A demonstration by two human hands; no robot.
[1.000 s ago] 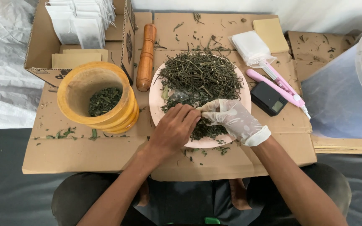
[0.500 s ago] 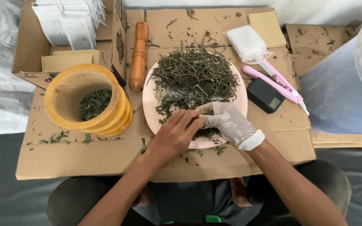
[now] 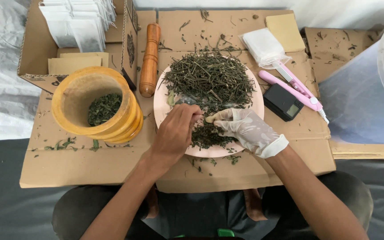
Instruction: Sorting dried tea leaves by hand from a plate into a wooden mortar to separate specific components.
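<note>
Packages: an open brown box (image 3: 36, 44) stands at the far left, holding a row of white sachets (image 3: 76, 22) along its far side and flat tan envelopes (image 3: 74, 64) along its near side. A dark printed mark shows on the box's right wall. A clear bag of white sachets (image 3: 265, 48) lies at the far right of the cardboard sheet (image 3: 67, 166), with a tan pad (image 3: 285, 32) just beyond it. A pink sealer (image 3: 292, 86) and a small black scale (image 3: 283, 102) lie right of the plate (image 3: 163, 104). A wooden mortar (image 3: 94, 104) with crushed leaf inside stands left of the plate, a pestle (image 3: 149, 60) between them.

Change: against the frame half a second ago, the left hand (image 3: 176, 133) has shifted further onto the plate, its fingers now at the edge of the herb pile (image 3: 210, 82); the right hand is about where it was.

Pose: the left hand, bare, is bent down at the wrist, fingers curled narrow and pinching into the crushed leaf (image 3: 207, 135). The right hand (image 3: 245, 129), in a white glove, lies palm down over the near side of the plate, fingers drawn together and touching the leaf, thumb towards the left hand. What either holds cannot be told.
</note>
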